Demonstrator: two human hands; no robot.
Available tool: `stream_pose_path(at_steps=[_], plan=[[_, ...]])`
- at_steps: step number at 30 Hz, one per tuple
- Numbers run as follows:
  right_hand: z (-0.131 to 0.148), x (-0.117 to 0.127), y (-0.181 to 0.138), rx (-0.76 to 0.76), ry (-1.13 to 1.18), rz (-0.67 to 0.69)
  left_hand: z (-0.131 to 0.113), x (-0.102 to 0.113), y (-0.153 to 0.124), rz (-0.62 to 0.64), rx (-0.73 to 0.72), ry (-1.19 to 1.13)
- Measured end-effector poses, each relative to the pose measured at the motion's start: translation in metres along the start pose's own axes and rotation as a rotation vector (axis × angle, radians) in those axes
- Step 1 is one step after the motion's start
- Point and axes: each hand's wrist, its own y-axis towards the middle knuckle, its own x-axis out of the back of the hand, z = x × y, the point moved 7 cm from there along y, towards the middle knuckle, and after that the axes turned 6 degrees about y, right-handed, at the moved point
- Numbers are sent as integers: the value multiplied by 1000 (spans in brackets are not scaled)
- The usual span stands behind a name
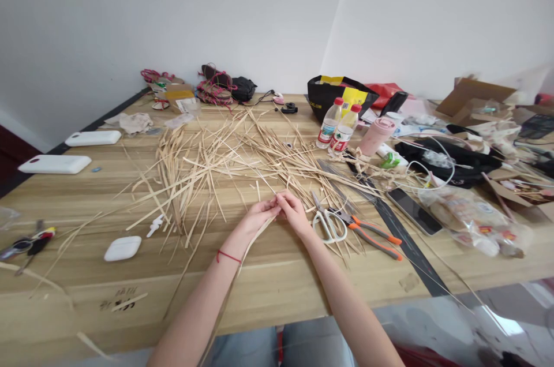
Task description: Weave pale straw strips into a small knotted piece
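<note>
My left hand [262, 216] and my right hand [293, 212] meet above the table's front middle, fingertips pinched together. A long pale plant-fibre strip [255, 240] runs from between them, down along my left forearm, toward my lap. From the fingertips a thin, light straight piece [259, 173] points away to the far left; whether it is a needle or a strip's end I cannot tell. The fingers hide where they meet. Beyond the hands lies a loose heap of similar strips [208, 168]. White-handled scissors [320, 223] lie just right of my right hand, against orange-handled pliers [376, 231].
Two water bottles [329, 124], a pink cup [376, 137] and a black-yellow bag [318, 96] stand at the back right. A phone [414, 211] and plastic packages [476, 220] lie right. A white earbud case [123, 248] and keys [30, 246] lie left.
</note>
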Motion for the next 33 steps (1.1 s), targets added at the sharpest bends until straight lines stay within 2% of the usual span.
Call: stream_pose_path(at_steps=[4, 9, 15, 20, 28, 33], plan=[[9, -2, 0, 90, -98, 32, 8, 13, 5, -44, 3, 129], [11, -1, 0, 137, -152, 25, 5, 22, 6, -127, -47, 229], [2, 6, 2, 114, -96, -39, 3, 22, 4, -110, -28, 179], [-11, 12, 5, 36, -23, -86, 5, 27, 5, -189, -22, 210], [-14, 8, 4, 2, 2, -47, 0, 25, 4, -148, -38, 199], [-12, 7, 2, -23, 6, -53, 2, 22, 4, -27, -20, 181]])
